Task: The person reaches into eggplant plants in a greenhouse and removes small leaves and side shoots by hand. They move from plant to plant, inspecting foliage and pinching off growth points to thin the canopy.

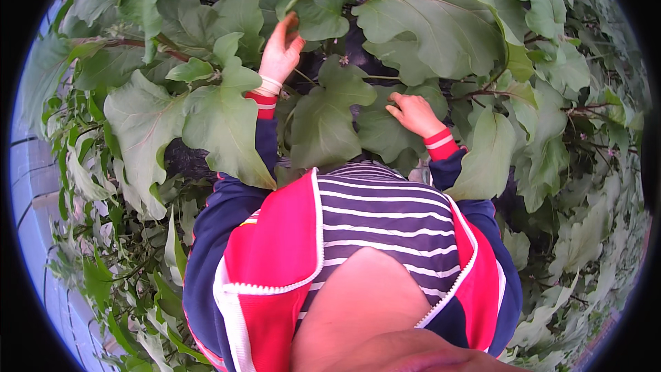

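Observation:
Broad, lobed leaves of eggplant plants surround both hands. My left hand (281,50) reaches forward, its fingertips at the edge of a green leaf (323,13). That leaf partly hides the fingertips, so a grip on it cannot be made out. My right hand (417,114) is lower and to the right, above another leaf (384,126). Its fingers are bent, with a small gap between thumb and forefinger and nothing visible between them. A large drooping leaf (330,113) hangs between the two hands. Near it shows a small pale purple flower (344,60).
Purple-brown stems (485,92) cross on the right, and another stem (155,47) on the left. Dark, shiny sheeting (188,160) shows on the ground through the leaves. Dense foliage continues on both sides. A pale blue sheet-like wall (36,191) with dark lines curves along the far left.

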Demonstrator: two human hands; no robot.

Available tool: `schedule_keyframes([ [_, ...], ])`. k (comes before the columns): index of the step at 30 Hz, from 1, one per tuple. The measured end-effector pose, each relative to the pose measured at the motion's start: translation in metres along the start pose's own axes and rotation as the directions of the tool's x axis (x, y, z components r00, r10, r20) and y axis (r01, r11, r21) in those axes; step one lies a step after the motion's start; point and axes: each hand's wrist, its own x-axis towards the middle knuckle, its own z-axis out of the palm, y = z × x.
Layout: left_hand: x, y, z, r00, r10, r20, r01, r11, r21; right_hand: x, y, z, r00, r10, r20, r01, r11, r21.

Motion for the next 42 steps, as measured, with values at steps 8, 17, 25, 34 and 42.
schedule_keyframes([
  [8, 0.036, 0.032, -0.041, 0.967, 0.055, -0.250, -0.183, 0.833, -0.522, 0.035, -0.027, -0.024, 1.000, -0.012, -0.006, 0.013, 0.990, 0.143],
  [17, 0.023, -0.024, 0.054, 0.960, -0.257, -0.114, 0.097, 0.683, -0.724, 0.127, -0.142, -0.065, 0.685, -0.094, -0.722, 0.109, 0.994, -0.027],
  [25, 0.035, -0.082, 0.027, 0.976, -0.172, -0.130, 0.107, 0.909, -0.403, 0.162, -0.101, -0.081, 0.751, -0.099, -0.653, 0.318, 0.921, 0.226],
  [34, 0.004, -0.244, 0.045, 0.905, -0.393, -0.161, 0.425, 0.840, 0.338, 0.120, -0.063, -0.027, 0.959, 0.101, -0.266, 0.035, 0.887, 0.461],
  [42, 0.051, -0.374, 0.048, 0.587, -0.809, -0.021, 0.602, 0.454, -0.657, 0.058, -0.058, -0.005, 0.938, 0.237, -0.252, -0.071, 0.844, 0.532],
])
